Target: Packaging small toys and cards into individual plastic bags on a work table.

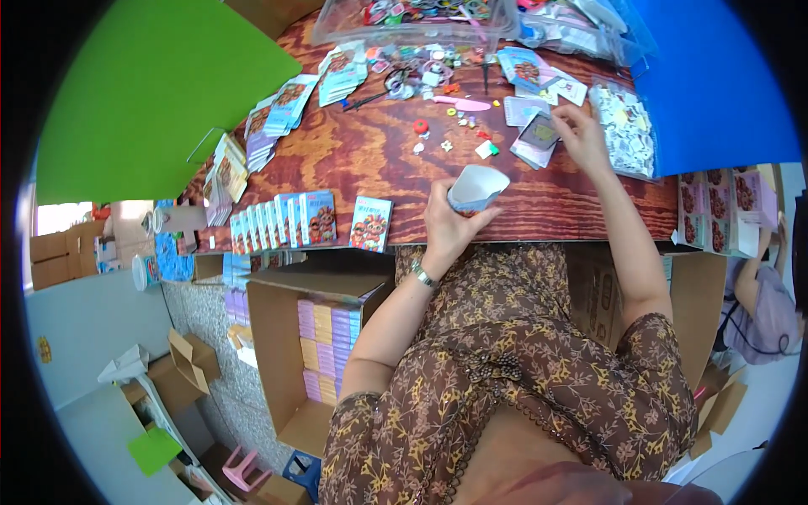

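My left hand (450,215) is wrapped round a small open carton (478,187), white inside and light blue outside, at the table's near edge. Its opening faces up. At the right, the fingers of my right hand (582,141) are bent together at the edge of a small dark square card (539,131). Pale purple notepads (523,111) lie beside and under that card. Between my hands, small loose trinkets lie on the wood, among them a red round piece (421,127) and a green and white piece (486,149).
Blue printed cartons (282,223) stand in a row at the near left, with a single carton (370,224) beside them. Flat cartons fan out behind. Clear bins (412,32) and a bag of white pieces (624,126) line the far side. Green (168,101) and blue (724,84) panels flank the table.
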